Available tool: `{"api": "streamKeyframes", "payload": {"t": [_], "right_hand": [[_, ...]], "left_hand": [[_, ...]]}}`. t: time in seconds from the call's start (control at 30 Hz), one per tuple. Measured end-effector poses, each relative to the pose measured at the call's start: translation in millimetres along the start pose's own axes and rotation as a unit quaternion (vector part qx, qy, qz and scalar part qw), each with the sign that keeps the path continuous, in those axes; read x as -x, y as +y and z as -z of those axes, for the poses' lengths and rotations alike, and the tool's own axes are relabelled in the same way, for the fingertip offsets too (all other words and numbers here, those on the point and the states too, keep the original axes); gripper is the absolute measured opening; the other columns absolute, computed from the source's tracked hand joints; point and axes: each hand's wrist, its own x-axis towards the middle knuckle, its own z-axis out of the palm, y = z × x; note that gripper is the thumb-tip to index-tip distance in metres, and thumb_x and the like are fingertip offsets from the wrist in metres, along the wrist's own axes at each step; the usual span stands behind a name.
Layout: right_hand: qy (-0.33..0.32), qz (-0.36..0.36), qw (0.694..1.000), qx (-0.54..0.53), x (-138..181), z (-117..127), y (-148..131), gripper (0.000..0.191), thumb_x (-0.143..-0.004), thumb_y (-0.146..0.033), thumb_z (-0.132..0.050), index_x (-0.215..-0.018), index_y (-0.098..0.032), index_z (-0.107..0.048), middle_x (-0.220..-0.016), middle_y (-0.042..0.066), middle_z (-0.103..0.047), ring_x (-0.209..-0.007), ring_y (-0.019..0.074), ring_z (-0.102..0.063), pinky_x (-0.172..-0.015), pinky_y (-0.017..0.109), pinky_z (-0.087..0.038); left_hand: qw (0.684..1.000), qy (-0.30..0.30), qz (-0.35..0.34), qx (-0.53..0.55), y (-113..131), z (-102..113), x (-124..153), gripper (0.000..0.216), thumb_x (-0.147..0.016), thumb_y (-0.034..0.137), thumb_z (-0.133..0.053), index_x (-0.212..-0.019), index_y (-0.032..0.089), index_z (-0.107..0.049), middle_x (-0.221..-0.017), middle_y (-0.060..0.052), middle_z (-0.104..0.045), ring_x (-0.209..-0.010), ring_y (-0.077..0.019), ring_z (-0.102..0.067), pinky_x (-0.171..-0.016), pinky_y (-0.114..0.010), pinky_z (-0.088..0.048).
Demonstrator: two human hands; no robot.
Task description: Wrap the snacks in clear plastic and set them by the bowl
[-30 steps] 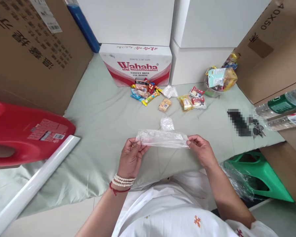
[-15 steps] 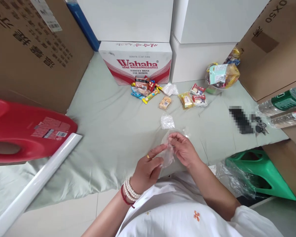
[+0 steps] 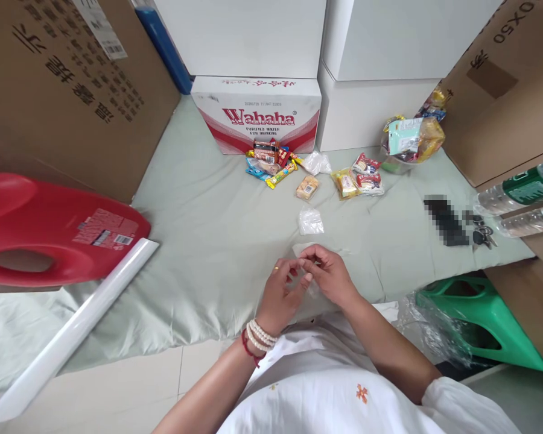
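A thin clear plastic bag (image 3: pixel 302 248) is between my two hands, above the front of the cloth-covered surface. My right hand (image 3: pixel 330 276) pinches the bag with thumb and forefinger. My left hand (image 3: pixel 284 292), wearing a ring and beaded bracelets, meets it from the left with its fingers curled on the same film. Much of the bag is hidden behind the fingers. Just beyond lies a folded clear plastic bag (image 3: pixel 311 220). Behind that sits a small wrapped snack (image 3: pixel 307 187), with a crumpled clear bag (image 3: pixel 317 163) farther back.
A snack pile (image 3: pixel 271 163) lies against the Wahaha box (image 3: pixel 262 114). More packets (image 3: pixel 357 181) and a filled snack tub (image 3: pixel 396 163) are right of it. A red jug (image 3: pixel 63 229) and white tube (image 3: pixel 76 325) lie left; keys (image 3: pixel 482 232) and water bottles (image 3: pixel 520 190) right.
My left hand has moved up and right, its fingers curling in close to my right fingertips. Less of the bag shows between the hands. The view has shifted slightly.
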Motion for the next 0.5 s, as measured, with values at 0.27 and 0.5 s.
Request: {"api": "streamKeyframes", "payload": {"t": [0.27,0.5], "right_hand": [[-0.011,-0.060,0.997,-0.051,2.9,26.5,3.0,0.028,-0.081,-0.047,-0.077,-0.084,-0.021,-0.067,-0.071,-0.003,-0.054,-0.063,0.0121,-0.046,-0.058,0.026,-0.040],[-0.028,0.069,0.993,0.089,25.7,15.5,1.5,0.033,-0.085,-0.050,-0.076,-0.101,-0.023,-0.064,-0.097,0.004,-0.061,-0.087,0.0189,-0.056,-0.076,0.031,-0.049]], "left_hand": [[0.965,-0.006,0.133,0.226,-5.4,11.1,-12.9,0.037,-0.072,0.052,-0.084,-0.078,0.018,-0.070,-0.071,0.001,-0.063,-0.066,-0.0118,-0.052,-0.065,-0.024,-0.042],[0.982,0.033,0.125,0.136,-1.6,4.2,-11.3,0.041,-0.076,0.057,-0.078,-0.083,0.016,-0.074,-0.064,0.004,-0.057,-0.058,-0.0096,-0.043,-0.056,-0.023,-0.035]]}}
